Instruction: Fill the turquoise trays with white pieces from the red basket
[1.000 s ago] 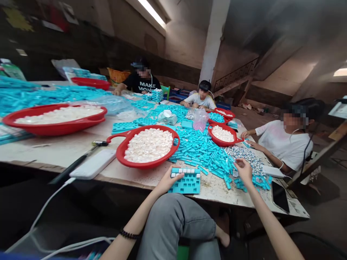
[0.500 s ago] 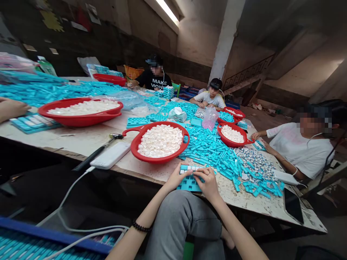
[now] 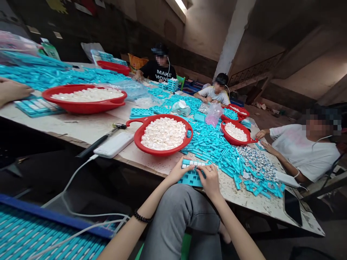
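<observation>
My left hand (image 3: pixel 179 171) grips the left side of a turquoise plastic tray (image 3: pixel 190 179) with square pockets, at the table edge just above my knee. White block-like pieces (image 3: pixel 195 164) sit in a row along the tray's far part; the near pockets look unfilled. My right hand (image 3: pixel 210 178) is at the tray's right side, its fingers pinched together over the pockets. Whatever lies between those fingertips is too small to make out. Just beyond my hands stands a red bowl (image 3: pixel 138 141) heaped with white pieces (image 3: pixel 164 133).
Loose turquoise plastic parts (image 3: pixel 214 148) cover the table to the right, beside small blue-and-white pieces (image 3: pixel 258 162). A hammer (image 3: pixel 101 139), a white power bank (image 3: pixel 115 143) and a phone (image 3: pixel 292 207) lie near the edge. Co-workers sit around; another person's hand (image 3: pixel 13 92) is at left.
The view has tilted slightly, so the table sits a little higher and further right at the back. Both hands stay at the tray, with the right fingers shifted slightly over it.
</observation>
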Demonstrator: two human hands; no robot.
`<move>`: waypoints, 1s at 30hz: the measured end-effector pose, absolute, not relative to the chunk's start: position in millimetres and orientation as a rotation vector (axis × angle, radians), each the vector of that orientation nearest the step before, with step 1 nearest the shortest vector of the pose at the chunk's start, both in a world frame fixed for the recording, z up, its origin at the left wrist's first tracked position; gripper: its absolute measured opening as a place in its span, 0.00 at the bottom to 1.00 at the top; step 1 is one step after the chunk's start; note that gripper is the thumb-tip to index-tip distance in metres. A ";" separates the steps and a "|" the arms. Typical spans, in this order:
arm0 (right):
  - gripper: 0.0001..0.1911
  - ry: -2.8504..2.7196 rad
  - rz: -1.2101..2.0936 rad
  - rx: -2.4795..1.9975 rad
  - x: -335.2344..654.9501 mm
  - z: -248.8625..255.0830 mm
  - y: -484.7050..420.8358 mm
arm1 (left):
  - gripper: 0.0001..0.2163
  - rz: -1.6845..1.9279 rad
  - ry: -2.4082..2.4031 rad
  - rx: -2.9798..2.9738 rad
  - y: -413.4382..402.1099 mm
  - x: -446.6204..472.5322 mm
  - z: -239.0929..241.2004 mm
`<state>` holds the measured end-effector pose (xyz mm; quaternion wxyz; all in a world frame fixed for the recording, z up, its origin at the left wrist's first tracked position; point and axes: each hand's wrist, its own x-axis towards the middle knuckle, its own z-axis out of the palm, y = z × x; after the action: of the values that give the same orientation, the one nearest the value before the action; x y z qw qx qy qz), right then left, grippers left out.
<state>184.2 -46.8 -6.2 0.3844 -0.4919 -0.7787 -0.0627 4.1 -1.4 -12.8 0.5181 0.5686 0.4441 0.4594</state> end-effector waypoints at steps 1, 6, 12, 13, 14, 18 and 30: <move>0.10 -1.971 -0.150 -1.250 183.9 -6.5 -47.3 | 0.20 1.100 1.056 1.364 -2.0 4.2 -11.9; 0.10 -1.956 -0.126 -1.260 182.6 -6.4 -48.2 | 0.21 1.121 1.014 1.387 -3.1 5.0 -9.8; 0.08 -2.022 -0.227 -1.286 181.8 -2.9 -47.4 | 0.26 1.112 0.987 1.383 -0.2 4.5 -15.3; 0.09 -2.039 -0.252 -1.291 181.6 -2.2 -47.4 | 0.26 1.115 0.977 1.383 0.3 4.4 -16.1; 0.09 -2.054 -0.277 -1.294 181.5 -1.6 -47.5 | 0.27 1.116 0.972 1.384 0.6 4.3 -16.6; 0.10 -2.072 -0.358 -1.286 180.2 -3.7 -47.8 | 0.27 1.117 0.967 1.394 0.6 4.3 -15.9; 0.12 -1.832 -0.102 -1.245 164.8 37.4 -72.1 | 0.25 1.170 1.012 1.362 4.2 6.1 -16.1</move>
<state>164.8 -72.1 37.4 0.4460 -0.5026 -0.7395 -0.0411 6.1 4.2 -16.1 0.5143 0.5668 0.4209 0.4869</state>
